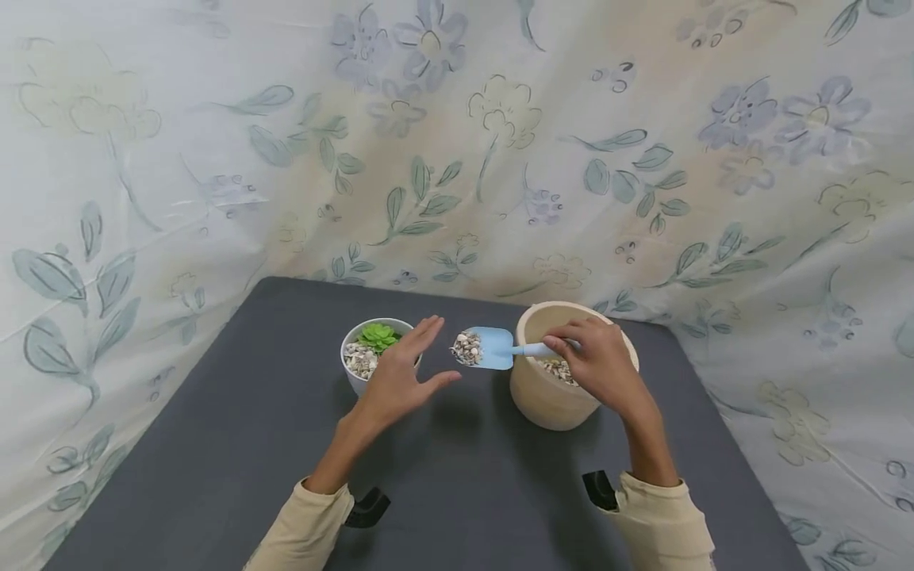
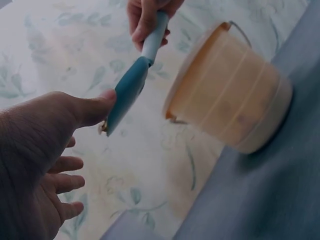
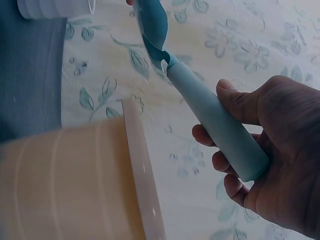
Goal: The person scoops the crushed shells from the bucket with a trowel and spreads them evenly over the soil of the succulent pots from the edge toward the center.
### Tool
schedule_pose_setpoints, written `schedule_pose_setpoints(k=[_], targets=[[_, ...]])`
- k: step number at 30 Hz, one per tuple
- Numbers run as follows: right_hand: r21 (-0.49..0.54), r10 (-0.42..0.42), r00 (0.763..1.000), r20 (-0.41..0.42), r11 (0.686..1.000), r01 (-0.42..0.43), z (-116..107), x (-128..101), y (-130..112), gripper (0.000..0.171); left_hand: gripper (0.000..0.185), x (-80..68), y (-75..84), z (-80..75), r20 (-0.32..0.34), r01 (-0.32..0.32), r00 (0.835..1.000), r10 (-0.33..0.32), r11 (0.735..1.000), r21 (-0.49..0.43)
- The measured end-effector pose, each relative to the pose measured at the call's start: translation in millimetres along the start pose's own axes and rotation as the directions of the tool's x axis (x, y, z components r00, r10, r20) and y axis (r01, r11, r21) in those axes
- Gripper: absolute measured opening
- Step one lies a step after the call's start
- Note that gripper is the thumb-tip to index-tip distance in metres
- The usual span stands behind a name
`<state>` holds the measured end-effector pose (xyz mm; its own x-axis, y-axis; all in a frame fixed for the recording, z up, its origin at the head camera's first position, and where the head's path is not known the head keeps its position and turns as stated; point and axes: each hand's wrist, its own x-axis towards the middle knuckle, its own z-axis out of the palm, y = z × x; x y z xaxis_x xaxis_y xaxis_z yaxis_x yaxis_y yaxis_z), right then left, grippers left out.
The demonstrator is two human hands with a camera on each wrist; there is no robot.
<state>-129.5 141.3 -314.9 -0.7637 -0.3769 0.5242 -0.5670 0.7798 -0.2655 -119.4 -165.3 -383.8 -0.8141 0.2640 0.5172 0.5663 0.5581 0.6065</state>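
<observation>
A: Backdrop first: pale draped cloth with printed blue-green flowers and leaves [image 1: 500, 159], hung behind and to both sides. Below it, dark grey flat table [image 1: 443, 476].

B: Noted. On the table right of centre, round beige plastic bucket-shaped pot [image 1: 550, 396], upright, some pebbles visible inside near the rim. Left of centre, small white round ceramic pot [image 1: 355, 379] holding a green succulent [image 1: 378, 336] with pebbles around it. Pots well apart.

A: Hands next. Right hand [image 1: 600, 366] over the beige pot's mouth, fingers [image 3: 227, 165] curled round the handle of a light blue plastic scoop [image 1: 493, 348], thumb along the top of the handle.

B: Left hand [image 1: 400, 377] between the two pots, just in front of the white one, fingers [image 1: 427, 329] straight and spread, holding nothing. In the left wrist view, thumb tip right by the scoop blade; touching or not, cannot tell.

A: Scoop held in the air between the pots, blade pointing toward the white pot, roughly level.

B: Smallest: heap of mixed white and grey pebbles [image 1: 467, 348] lying on the blade's front end.
</observation>
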Motion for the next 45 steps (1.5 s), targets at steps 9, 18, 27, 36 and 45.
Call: schedule_pose_setpoints(k=[9, 18, 27, 36, 45], targets=[[0.005, -0.083, 0.996, 0.038, 0.997, 0.083, 23.0, 25.5, -16.9, 0.011, 0.093, -20.3, -25.0, -27.3, -0.029, 0.11, 0.994, -0.109, 0.992, 0.062], [0.041, -0.06, 0.988, 0.143, 0.998, 0.055, 52.0, 50.2, -42.8, 0.015, 0.098, -35.9, -45.9, -40.6, -0.047, 0.161, 0.986, -0.158, 0.983, 0.082], [-0.112, -0.122, 0.97, 0.211, 0.983, 0.148, 75.1, 74.3, -76.1, 0.014, 0.101, -40.0, -61.0, -44.1, -0.07, 0.164, 0.985, -0.157, 0.981, 0.1], [-0.358, -0.279, 0.941, 0.19, 0.873, 0.331, 62.4, 96.7, -111.5, 0.01, 0.101, -37.0, -62.0, -45.6, -0.065, 0.175, 0.983, -0.17, 0.981, 0.089], [-0.403, -0.333, 0.924, 0.19, 0.831, 0.383, 61.8, 101.9, -118.5, 0.009, 0.102, -34.9, -65.0, -44.9, -0.075, 0.179, 0.982, -0.173, 0.98, 0.085]])
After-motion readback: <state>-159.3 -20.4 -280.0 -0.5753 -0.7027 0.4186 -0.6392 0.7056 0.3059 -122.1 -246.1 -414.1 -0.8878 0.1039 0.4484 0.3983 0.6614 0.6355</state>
